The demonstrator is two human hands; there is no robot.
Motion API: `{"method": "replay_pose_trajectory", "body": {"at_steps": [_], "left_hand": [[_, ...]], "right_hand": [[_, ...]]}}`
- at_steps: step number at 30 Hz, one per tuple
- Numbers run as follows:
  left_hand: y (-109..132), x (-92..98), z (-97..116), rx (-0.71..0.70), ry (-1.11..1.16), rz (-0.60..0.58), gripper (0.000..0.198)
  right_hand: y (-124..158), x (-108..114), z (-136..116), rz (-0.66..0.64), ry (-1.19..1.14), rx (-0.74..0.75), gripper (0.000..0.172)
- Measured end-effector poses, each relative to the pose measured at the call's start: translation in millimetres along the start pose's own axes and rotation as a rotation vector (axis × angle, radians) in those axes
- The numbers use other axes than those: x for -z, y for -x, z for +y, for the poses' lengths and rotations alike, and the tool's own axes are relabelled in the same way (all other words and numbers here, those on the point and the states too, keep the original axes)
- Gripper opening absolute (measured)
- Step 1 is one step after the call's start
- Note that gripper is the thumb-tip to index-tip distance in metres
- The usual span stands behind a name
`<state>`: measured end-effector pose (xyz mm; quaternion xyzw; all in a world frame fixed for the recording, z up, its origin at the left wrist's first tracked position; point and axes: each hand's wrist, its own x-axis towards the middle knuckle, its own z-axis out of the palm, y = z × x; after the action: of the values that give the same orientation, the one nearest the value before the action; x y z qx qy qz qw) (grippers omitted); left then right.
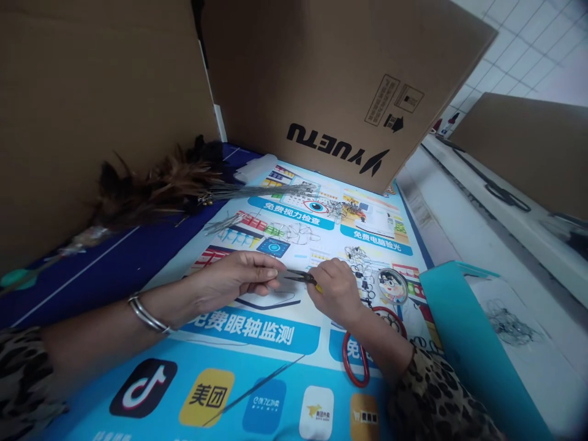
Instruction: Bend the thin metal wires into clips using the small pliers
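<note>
My right hand (337,293) is closed around a pair of small pliers (301,277) with a bit of yellow handle showing. Their dark, narrow jaws point left and nearly meet the fingertips of my left hand (250,275). Thumb and fingers of that left hand are pinched together; what lies between them is too small to make out. Red-handled scissors (355,361) lie under my right forearm, partly covered. Beyond both hands are loose bent wire pieces (301,233) and small dark wire loops (361,260). Several straight thin wires (257,389) lie nearer to me.
A printed blue and white sheet (285,361) covers the table. Brown feathers (156,184) and a bundle of straight wires (266,190) lie at back left. Cardboard boxes (331,73) wall the back. At right stands a teal box (478,367) holding tangled wire (509,321).
</note>
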<state>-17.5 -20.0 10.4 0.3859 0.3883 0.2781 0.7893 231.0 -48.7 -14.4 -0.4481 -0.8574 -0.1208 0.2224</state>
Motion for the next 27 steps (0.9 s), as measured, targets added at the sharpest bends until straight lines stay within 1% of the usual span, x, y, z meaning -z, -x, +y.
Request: {"method": "replay_pose_trajectory", "body": {"at_steps": [9, 11, 15, 17, 21, 27], "left_hand": [[-3.5, 7.0, -6.4, 0.043, -0.032, -0.014, 0.033], [-3.4, 7.6, -7.7, 0.028, -0.041, -0.038, 0.030], [-2.5, 7.0, -8.0, -0.005, -0.056, -0.121, 0.020], [-2.0, 6.1, -6.8, -0.030, -0.062, -0.139, 0.017], [-2.0, 4.9, -4.2, -0.044, -0.061, -0.117, 0.016], [-1.5, 0.2, -0.7, -0.045, -0.064, -0.029, 0.020]], "right_hand": [[-1.5, 1.3, -1.6, 0.001, -0.001, -0.006, 0.009], [-1.5, 1.4, -1.8, -0.003, -0.002, -0.006, 0.009], [-1.3, 1.4, -1.7, -0.015, -0.005, -0.004, 0.008], [-1.4, 1.4, -1.6, -0.011, -0.002, -0.007, 0.008], [-1.7, 1.6, -1.9, 0.023, 0.013, -0.019, 0.008], [-1.0, 1.1, -2.0, 0.062, 0.008, -0.002, 0.008]]}}
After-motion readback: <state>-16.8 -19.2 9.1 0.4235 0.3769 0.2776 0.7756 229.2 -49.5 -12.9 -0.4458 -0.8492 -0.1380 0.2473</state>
